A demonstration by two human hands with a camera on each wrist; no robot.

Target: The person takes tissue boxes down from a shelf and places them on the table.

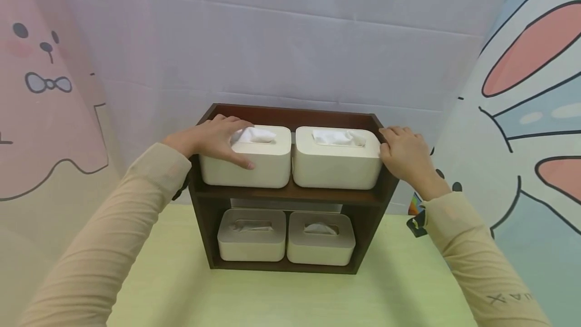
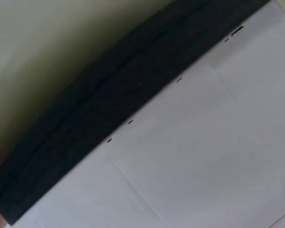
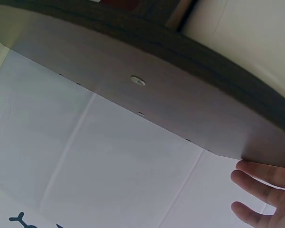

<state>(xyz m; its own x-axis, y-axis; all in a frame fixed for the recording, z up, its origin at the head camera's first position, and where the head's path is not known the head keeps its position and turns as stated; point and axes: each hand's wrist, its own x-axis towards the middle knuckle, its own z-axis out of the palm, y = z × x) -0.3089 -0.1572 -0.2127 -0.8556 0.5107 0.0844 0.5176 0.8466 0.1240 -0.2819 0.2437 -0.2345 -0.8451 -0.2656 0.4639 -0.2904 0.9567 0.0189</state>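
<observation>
A white tissue box (image 1: 247,173) stands on the upper left of a dark brown wooden shelf unit (image 1: 290,195). My left hand (image 1: 215,138) rests over its left end, fingers across the top near the tissue and thumb stretched along the front. Beside it is a second white tissue box (image 1: 338,165). At that box's right end, my right hand (image 1: 405,155) touches the top of the shelf's right side. In the right wrist view, its fingers (image 3: 256,187) extend loosely past the outer face of the side panel (image 3: 190,109); the thumb's contact is hidden there.
Two more tissue boxes, one left (image 1: 251,241) and one right (image 1: 320,246), sit on the lower level. The unit stands on a pale green tabletop (image 1: 254,302). Behind is a creased white cloth (image 1: 290,54), with cartoon-printed cloth (image 1: 540,165) at the sides.
</observation>
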